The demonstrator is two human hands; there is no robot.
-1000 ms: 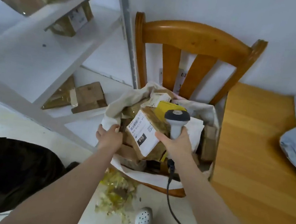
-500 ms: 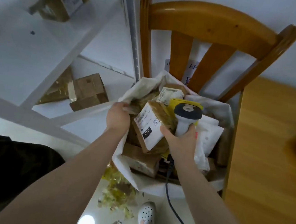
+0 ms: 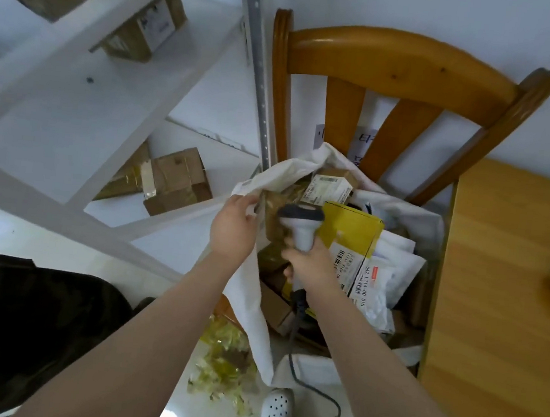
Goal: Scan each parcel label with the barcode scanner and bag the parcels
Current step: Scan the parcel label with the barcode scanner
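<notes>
Left grip (image 3: 235, 226) pinches the rim of the bag (image 3: 263, 177), likely to spread its mouth, while right grip (image 3: 310, 267) clasps the scanner (image 3: 302, 222).

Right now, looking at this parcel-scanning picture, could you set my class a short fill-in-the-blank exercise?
The right hand grips the barcode scanner by its ____.
The left hand holds the rim of the ____ bag.
The parcel just right of the scanner's head is coloured ____.
Missing words: handle; white; yellow.
</notes>
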